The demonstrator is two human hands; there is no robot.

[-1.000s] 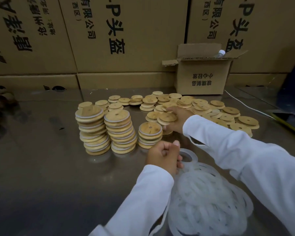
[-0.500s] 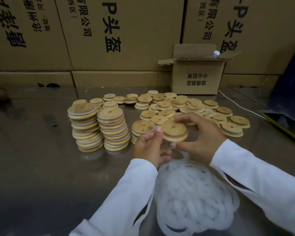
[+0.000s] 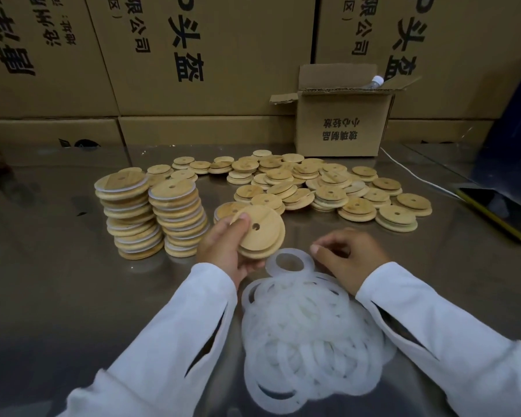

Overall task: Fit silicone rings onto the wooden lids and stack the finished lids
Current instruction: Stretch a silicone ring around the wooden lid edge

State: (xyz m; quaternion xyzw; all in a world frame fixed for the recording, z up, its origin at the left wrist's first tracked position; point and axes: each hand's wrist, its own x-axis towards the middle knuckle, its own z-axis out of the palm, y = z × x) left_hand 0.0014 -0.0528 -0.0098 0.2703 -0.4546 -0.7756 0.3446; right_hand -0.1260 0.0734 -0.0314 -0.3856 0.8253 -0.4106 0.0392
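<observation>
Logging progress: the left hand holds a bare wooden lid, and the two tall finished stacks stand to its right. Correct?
Not quite. The head view shows the two tall finished stacks standing to the left of the bare wooden lid that the left hand holds, not to its right.

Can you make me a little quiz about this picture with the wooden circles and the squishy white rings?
1. True or false: the left hand is holding a wooden lid.
2. Count: how many tall stacks of finished lids stand to the left of that hand?
3. Pick one: where is the pile of white rings?
A. hanging on a hook
B. on the table, between the two white sleeves
C. on top of the tall stacks

Key: 1 true; 2 two; 3 B.
</observation>
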